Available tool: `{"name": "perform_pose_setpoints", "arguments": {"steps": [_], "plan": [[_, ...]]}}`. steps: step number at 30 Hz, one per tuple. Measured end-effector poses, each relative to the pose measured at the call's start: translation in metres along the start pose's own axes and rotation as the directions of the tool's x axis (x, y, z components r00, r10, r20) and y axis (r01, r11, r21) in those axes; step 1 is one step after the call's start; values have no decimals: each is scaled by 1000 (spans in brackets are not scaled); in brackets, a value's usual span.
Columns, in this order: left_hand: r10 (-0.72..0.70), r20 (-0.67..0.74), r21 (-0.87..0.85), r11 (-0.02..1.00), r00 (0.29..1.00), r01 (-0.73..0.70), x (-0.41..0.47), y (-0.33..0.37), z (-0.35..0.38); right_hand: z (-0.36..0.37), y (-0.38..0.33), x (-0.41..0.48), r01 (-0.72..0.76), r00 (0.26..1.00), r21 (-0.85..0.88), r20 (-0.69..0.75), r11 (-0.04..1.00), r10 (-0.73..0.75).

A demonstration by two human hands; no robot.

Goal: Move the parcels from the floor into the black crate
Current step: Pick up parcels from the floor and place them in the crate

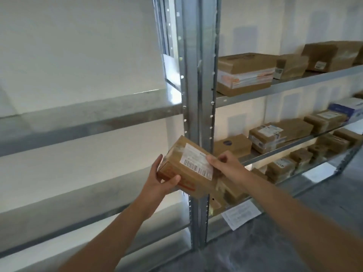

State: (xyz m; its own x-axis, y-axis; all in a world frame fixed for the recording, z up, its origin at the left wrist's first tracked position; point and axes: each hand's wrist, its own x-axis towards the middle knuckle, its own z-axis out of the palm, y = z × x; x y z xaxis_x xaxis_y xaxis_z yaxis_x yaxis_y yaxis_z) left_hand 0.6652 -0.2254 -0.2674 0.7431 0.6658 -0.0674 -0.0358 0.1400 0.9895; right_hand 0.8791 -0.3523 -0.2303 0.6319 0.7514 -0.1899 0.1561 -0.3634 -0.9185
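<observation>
Parcel (193, 169) being gripped at both ends, left hand (164, 178) cupping, right hand (224, 163) pinching the label (198, 161) side, probably for reading.

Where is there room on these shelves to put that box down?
The left shelves beside the metal post look bare. The right shelves are crowded with brown parcels, with only narrow gaps. Both hands, left and right, hold the box.
</observation>
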Motion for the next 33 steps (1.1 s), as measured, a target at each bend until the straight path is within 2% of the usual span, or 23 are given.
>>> {"name": "perform_pose_setpoints", "arguments": {"steps": [4, 6, 9, 11, 13, 16, 18, 19, 20, 22, 24, 25, 27, 31, 33], "plan": [[-62, -255, -251, 968, 965, -4, -49, 11, -83, 98, -40, -12, -4, 977, -13, 214, 1000, 7], [-96, -338, -280, 960, 936, -3, -85, 17, -134, 160, -60, -26, -7, 942, -39, 335, 999, 20], [-89, -406, -284, 958, 910, -33, -134, 17, -195, 233, -81, -49, -52, 852, -34, 520, 998, 62], [-77, -391, -284, 958, 917, -40, -173, 18, -242, 290, -96, -70, -84, 765, -49, 637, 995, 96], [-76, -369, -274, 961, 926, -30, -214, 20, -287, 345, -111, -93, -74, 715, -53, 693, 996, 91], [-73, -394, -300, 952, 916, -53, -281, 23, -349, 421, -130, -121, -5, 660, -107, 747, 994, 84], [-76, -414, -297, 953, 907, -56, -327, 25, -385, 466, -144, -139, 177, 699, -230, 714, 957, 42], [-77, -412, -282, 958, 908, -47, -349, 25, -402, 487, -151, -149, 267, 727, -252, 686, 930, -23], [-74, -396, -263, 964, 915, -36, -371, 26, -416, 506, -157, -159, 311, 722, -210, 686, 927, -87], [-56, -344, -221, 975, 937, -23, -411, 26, -439, 543, -166, -174, 270, 632, -59, 764, 961, -131], [-55, -343, -210, 978, 938, -20, -447, 25, -456, 575, -176, -193, 190, 481, -33, 874, 981, -63], [-53, -375, -217, 976, 925, -32, -465, 23, -463, 591, -181, -204, 185, 409, -55, 912, 981, -26], [-44, -478, -248, 965, 877, -87, -497, 14, -478, 623, -190, -226, 215, 347, -77, 938, 974, -3], [-1, -688, -294, 914, 725, -278, -548, -9, -506, 690, -198, -266, 264, 362, -10, 928, 965, -89], [9, -808, -275, 879, 589, -390, -567, -22, -518, 724, -197, -282, 246, 382, 6, 919, 969, -102]]}}
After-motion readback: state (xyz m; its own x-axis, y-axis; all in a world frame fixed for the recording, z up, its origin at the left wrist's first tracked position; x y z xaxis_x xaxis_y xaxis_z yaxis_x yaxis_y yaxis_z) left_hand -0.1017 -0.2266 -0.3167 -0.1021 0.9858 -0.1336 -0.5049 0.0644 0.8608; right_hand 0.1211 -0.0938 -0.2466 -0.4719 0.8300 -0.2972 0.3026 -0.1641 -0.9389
